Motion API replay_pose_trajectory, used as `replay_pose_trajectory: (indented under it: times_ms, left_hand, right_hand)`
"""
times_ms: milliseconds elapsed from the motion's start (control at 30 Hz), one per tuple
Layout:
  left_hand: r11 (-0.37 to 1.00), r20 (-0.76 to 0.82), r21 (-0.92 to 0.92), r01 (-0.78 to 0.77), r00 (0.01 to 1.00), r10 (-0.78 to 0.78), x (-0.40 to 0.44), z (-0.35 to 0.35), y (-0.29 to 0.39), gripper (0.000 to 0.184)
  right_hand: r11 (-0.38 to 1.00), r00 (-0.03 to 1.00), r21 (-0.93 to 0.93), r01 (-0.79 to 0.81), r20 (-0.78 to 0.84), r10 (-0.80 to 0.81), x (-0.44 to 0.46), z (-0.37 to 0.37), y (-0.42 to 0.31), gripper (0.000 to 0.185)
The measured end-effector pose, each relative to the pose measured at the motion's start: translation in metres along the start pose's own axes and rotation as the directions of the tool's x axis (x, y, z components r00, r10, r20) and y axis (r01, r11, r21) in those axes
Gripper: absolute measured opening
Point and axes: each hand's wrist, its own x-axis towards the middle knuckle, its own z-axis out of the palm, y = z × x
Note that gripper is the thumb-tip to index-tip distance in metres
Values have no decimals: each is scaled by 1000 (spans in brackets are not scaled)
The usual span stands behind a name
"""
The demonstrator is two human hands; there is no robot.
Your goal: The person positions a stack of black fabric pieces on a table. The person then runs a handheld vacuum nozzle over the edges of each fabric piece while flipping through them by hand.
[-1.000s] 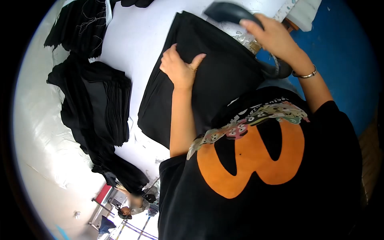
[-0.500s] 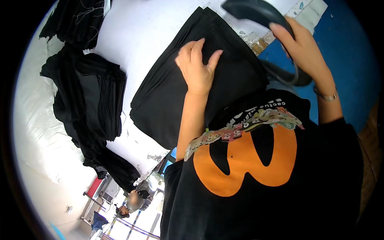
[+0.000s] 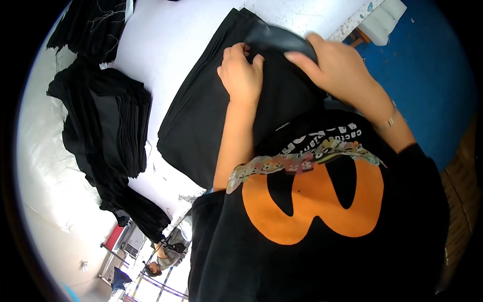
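My left hand (image 3: 240, 74) rests on top of a stack of black cloth pieces (image 3: 201, 126), its fingers bent and its thumb a little apart. No thing shows in its grasp. To the right, my right hand (image 3: 339, 63) grips a dark, curved piece (image 3: 284, 41) that looks like black cloth. Motion blurs this piece, which reaches over the far right part of the stack towards my left fingertips. Whether it touches the stack is unclear.
On the white table (image 3: 166, 30), a second pile of black cloth (image 3: 108, 121) lies at left. More black cloth with loose threads (image 3: 90, 30) is behind it. A white block (image 3: 380, 25) stands past the table edge, by the blue floor (image 3: 427, 85). A co-worker (image 3: 168, 254) is at lower left.
My right hand has moved left and inward, bringing the dark piece over the stack. My left fingers have curled more and the thumb has drawn nearer to them.
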Motion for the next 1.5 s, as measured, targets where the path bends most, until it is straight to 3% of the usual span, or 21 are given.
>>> replay_pose_trajectory:
  times_ms: [133,200,267,333,400,467,533,600,667,733,800,867,933,1033,1133,1200,1267,1333,1367,1467,1500]
  left_hand:
    - [974,262,-59,217,945,-194,9,-21,7,36]
    - [950,275,-99,297,925,-261,10,-20,5,34]
    - [958,318,-79,275,918,-237,7,-17,6,31]
    - [960,303,-99,262,927,-222,6,-5,-1,30]
    - [970,86,-234,73,995,-54,2,-2,-4,23]
    - [932,60,-359,41,998,-21,-1,-11,-12,22]
    - [713,365,-639,288,930,-48,-8,-34,-14,27]
    - [164,354,-931,326,916,188,-19,-43,-26,41]
    - [54,383,-923,380,910,159,-17,-45,-39,40]
    - [446,420,-797,408,904,-75,-3,-41,-31,40]
    - [555,279,-744,372,928,-247,7,-22,-28,34]
    - [910,-80,-410,-53,997,22,13,-7,-27,30]
    - [926,-100,-377,-29,995,-10,11,2,-14,26]
    - [915,-124,-403,19,989,-75,6,9,-11,24]
    - [922,-165,-386,15,983,-84,2,6,-14,16]
    - [949,-32,-314,6,999,-16,-2,-11,-13,8]
    - [954,-56,-257,-154,988,144,-2,-39,-12,14]
    - [991,327,-132,29,945,16,-3,-50,-11,26]
    - [996,220,-4,-91,971,89,-1,-41,-17,36]
    - [977,-248,-52,-209,950,190,19,-12,-17,16]
    - [977,-253,-47,-210,948,192,24,-5,-20,16]
  right_hand:
    - [999,999,1,-43,20,43,27,-5,-4,54]
    - [995,977,5,-100,188,97,2,-27,-8,53]
    - [997,959,-49,-58,275,69,-9,-33,-13,52]
    - [997,982,-75,-20,187,33,4,-16,-13,55]
    - [998,995,-42,-42,88,46,27,-5,-10,57]
    - [999,996,-17,-41,79,42,30,-11,-8,57]
    - [993,977,63,-104,191,90,13,-33,-15,52]
    - [984,950,112,-138,296,100,-2,-45,-19,45]
    - [994,947,50,-95,311,75,-3,-35,-19,46]
    - [997,980,24,-69,188,63,15,-13,-8,45]
    - [987,990,77,-140,26,139,29,-9,-3,45]
    - [930,968,269,-251,55,245,24,-30,-9,46]
    - [929,966,270,-254,121,229,12,-43,-14,45]
    - [999,966,-25,-45,255,50,5,-29,-24,44]
    - [995,979,46,-92,185,82,26,-6,-19,44]
    - [997,982,26,-78,173,72,20,-16,-24,44]
    - [999,987,-3,-53,153,53,10,-25,-28,44]
    - [1000,964,0,-26,265,25,-3,-32,-28,44]
    - [999,964,-37,-18,265,27,1,-28,-28,45]
    - [997,985,42,-60,164,52,31,-5,-21,45]
    - [994,984,46,-99,151,91,38,-3,-21,46]
